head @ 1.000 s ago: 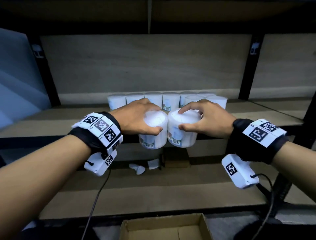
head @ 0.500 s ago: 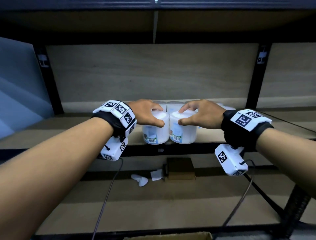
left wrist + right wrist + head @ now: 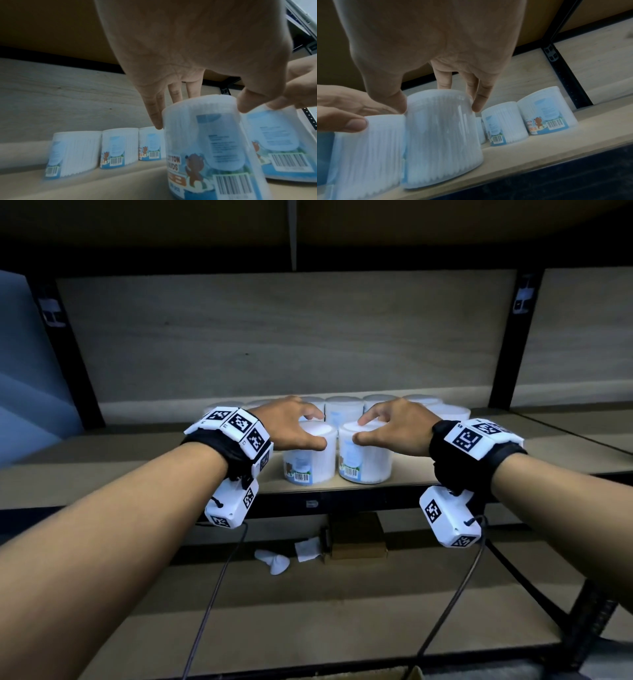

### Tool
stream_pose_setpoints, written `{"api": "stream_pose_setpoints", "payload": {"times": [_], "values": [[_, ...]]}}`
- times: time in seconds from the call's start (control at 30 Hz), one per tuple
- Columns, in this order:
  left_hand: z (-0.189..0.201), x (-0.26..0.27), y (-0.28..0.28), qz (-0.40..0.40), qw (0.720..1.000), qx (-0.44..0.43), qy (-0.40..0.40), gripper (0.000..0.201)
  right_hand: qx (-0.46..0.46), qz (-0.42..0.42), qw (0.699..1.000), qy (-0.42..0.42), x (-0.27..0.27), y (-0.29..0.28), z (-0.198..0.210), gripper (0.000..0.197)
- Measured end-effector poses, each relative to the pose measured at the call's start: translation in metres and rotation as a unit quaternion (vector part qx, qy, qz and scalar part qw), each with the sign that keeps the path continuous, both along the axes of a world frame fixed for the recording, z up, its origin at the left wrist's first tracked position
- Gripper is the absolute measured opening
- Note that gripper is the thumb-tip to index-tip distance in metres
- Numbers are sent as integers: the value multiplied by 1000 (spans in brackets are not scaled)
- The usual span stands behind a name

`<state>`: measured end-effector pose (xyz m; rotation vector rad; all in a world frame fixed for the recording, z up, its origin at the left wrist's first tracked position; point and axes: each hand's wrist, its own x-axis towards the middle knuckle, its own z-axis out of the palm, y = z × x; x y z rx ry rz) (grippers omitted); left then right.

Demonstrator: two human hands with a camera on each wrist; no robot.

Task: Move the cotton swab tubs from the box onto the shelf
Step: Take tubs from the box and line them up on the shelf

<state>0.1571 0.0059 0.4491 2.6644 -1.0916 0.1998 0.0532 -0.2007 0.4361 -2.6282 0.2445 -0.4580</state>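
Two clear cotton swab tubs stand side by side at the front of the wooden shelf (image 3: 137, 467). My left hand (image 3: 313, 429) grips the left tub (image 3: 310, 460) from above, thumb and fingers round its lid. In the left wrist view the left hand (image 3: 200, 108) clasps this tub (image 3: 214, 142). My right hand (image 3: 363, 429) grips the right tub (image 3: 364, 457) the same way. The right wrist view shows the right hand (image 3: 438, 102) on that tub (image 3: 441, 135). A row of several tubs (image 3: 344, 410) stands behind. The cardboard box (image 3: 359, 674) barely shows at the bottom edge.
Black uprights (image 3: 503, 344) frame the shelf bay, with a wooden back panel behind. On the lower shelf lie a small brown box (image 3: 356, 535) and white scraps (image 3: 274, 563). Cables hang from both wrists. Another shelf board runs close overhead.
A second ago both tubs hung in the air before the shelf edge; both hands carried them forward and they now stand on the shelf, still held.
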Motion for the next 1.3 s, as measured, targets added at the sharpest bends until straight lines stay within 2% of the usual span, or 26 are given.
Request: {"api": "stream_pose_setpoints", "payload": {"times": [0.13, 0.3, 0.37, 0.5, 0.57, 0.83, 1.3], "values": [[-4, 0, 0, -12, 1000, -6, 0, 58, -2, -3, 1000, -10, 2, -2, -6, 45], [-8, -1, 7, -23, 999, -29, -13, 52, -63, 8, 998, -19, -3, 0, -4, 45], [-7, -6, 9, -36, 998, -34, -25, 44, -84, 21, 996, -35, -5, 1, -4, 39], [0, -19, 13, -81, 995, -37, -44, 26, -91, 49, 993, -54, -11, 5, 0, 16], [5, -25, 14, -84, 995, -32, -47, 21, -100, 55, 992, -63, -15, 7, 3, 16], [8, -25, 13, -66, 994, -15, -87, 23, -120, 54, 990, -55, -16, 10, 7, 21], [4, 24, -2, -73, 995, -51, -52, 25, -113, 55, 991, -56, 31, -10, 5, 22]]}}
